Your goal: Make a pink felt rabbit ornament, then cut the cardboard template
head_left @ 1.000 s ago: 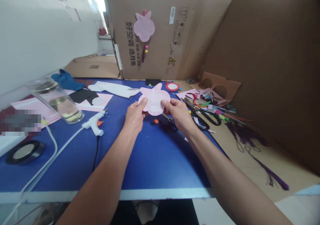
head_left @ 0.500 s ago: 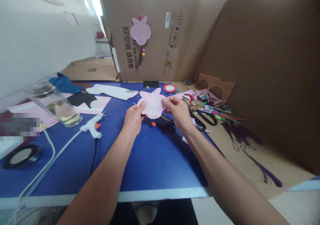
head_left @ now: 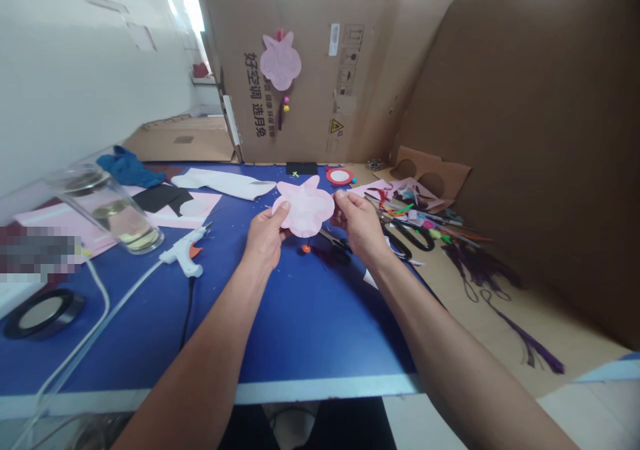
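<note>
**Right hand [head_left: 360, 220] drawn to the edge of pink cut-out [head_left: 305, 203]**

Beyond the grip, a cardboard panel [head_left: 305, 130] is stood upright. Below the grip lies the blue table [head_left: 300, 343]. Between the hands, the cut-out is held above the table; its left side is pinched beneath the thumb of the left hand [head_left: 267, 237]. The right thumb, laid on the paper's face half a second earlier, has been slid to the right edge; whether that edge is gripped cannot be told. Support is judged to be borne chiefly by the left.

On the panel, beyond the left-hand pinch, large characters [head_left: 250, 77] are read as 好空调 and 选月兔. Right of these, a white label [head_left: 334, 40] is illegible; beneath it, a warning triangle [head_left: 337, 127] is printed.
</note>
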`<move>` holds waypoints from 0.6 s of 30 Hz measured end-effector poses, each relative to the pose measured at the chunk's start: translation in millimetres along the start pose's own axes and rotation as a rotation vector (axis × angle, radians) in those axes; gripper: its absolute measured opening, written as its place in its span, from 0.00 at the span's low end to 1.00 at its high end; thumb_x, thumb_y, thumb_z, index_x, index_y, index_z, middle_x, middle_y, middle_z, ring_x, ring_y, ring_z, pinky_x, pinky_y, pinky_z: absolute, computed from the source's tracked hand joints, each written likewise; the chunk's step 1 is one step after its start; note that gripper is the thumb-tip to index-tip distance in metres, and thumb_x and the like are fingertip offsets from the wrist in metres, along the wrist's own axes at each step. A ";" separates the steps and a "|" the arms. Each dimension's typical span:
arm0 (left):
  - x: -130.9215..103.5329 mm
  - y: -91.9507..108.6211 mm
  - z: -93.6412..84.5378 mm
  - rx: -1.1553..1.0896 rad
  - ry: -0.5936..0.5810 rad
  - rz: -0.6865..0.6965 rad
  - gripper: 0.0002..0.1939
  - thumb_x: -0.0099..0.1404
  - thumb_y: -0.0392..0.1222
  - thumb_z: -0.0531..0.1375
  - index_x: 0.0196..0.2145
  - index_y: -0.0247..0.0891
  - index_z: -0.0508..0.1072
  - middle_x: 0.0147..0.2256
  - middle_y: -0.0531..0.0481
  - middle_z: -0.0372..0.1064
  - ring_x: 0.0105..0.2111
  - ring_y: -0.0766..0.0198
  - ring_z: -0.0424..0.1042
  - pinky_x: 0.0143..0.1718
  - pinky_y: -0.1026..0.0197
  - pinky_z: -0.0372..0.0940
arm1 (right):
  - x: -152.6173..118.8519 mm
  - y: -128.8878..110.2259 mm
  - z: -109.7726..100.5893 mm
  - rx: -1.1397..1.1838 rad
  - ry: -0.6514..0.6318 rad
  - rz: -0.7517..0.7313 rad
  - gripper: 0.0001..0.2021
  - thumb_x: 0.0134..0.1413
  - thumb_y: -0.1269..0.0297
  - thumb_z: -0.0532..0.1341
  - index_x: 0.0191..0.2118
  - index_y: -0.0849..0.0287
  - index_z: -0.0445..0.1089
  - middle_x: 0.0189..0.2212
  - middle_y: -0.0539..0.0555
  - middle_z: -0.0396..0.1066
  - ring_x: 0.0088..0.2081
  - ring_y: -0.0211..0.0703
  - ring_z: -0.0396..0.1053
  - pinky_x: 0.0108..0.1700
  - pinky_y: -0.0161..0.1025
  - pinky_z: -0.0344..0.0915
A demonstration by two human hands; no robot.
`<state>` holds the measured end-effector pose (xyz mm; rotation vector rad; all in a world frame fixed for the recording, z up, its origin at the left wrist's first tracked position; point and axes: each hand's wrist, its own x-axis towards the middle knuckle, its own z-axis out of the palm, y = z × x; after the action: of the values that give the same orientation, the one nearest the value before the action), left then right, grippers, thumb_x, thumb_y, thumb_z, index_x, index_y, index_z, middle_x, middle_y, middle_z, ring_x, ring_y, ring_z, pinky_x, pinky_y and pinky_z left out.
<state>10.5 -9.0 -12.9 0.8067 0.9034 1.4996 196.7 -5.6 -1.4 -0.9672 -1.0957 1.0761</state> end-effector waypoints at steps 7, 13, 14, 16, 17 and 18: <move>0.1 1.2 0.4 -0.005 0.017 0.000 0.26 0.51 0.57 0.82 0.37 0.35 0.83 0.36 0.39 0.84 0.43 0.47 0.84 0.46 0.49 0.77 | -1.7 -3.9 2.1 -0.028 -0.016 0.027 0.31 0.56 0.24 0.64 0.36 0.52 0.75 0.32 0.54 0.78 0.32 0.44 0.74 0.34 0.40 0.69; 0.8 0.6 -0.5 -0.005 0.018 0.008 0.24 0.53 0.56 0.81 0.37 0.35 0.83 0.37 0.39 0.85 0.42 0.49 0.84 0.45 0.50 0.77 | -2.5 -5.5 1.7 0.050 -0.025 0.021 0.29 0.53 0.29 0.71 0.35 0.53 0.76 0.32 0.52 0.78 0.31 0.40 0.70 0.33 0.38 0.68; 1.0 0.7 -0.6 -0.005 0.017 0.009 0.25 0.53 0.56 0.81 0.37 0.35 0.83 0.37 0.39 0.85 0.42 0.49 0.84 0.45 0.50 0.77 | -2.5 -5.5 1.5 0.061 -0.027 0.025 0.28 0.53 0.29 0.71 0.35 0.53 0.76 0.32 0.52 0.77 0.31 0.40 0.70 0.33 0.38 0.68; 1.2 1.0 -0.6 -0.003 0.019 0.011 0.26 0.52 0.58 0.81 0.37 0.36 0.83 0.36 0.40 0.84 0.41 0.49 0.84 0.45 0.51 0.77 | -2.7 -5.1 1.6 0.065 -0.033 0.024 0.27 0.54 0.31 0.71 0.35 0.53 0.76 0.32 0.51 0.77 0.31 0.40 0.70 0.33 0.38 0.68; 1.4 1.1 -0.5 -0.002 0.022 0.010 0.26 0.51 0.58 0.81 0.37 0.36 0.83 0.36 0.40 0.84 0.41 0.49 0.84 0.45 0.51 0.77 | -2.9 -4.9 1.8 0.058 -0.035 0.016 0.25 0.54 0.33 0.72 0.35 0.53 0.76 0.31 0.51 0.76 0.31 0.39 0.70 0.33 0.37 0.68; 1.5 1.2 -0.4 0.000 0.026 0.008 0.27 0.51 0.58 0.81 0.37 0.36 0.83 0.36 0.41 0.84 0.41 0.50 0.84 0.44 0.51 0.77 | -3.0 -4.7 2.2 0.046 -0.038 0.005 0.24 0.54 0.36 0.73 0.35 0.53 0.76 0.32 0.51 0.76 0.31 0.39 0.70 0.33 0.37 0.68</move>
<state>9.4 -7.7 -11.9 0.7933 0.9198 1.5202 194.9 -9.4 3.0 -0.9173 -1.0952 1.1230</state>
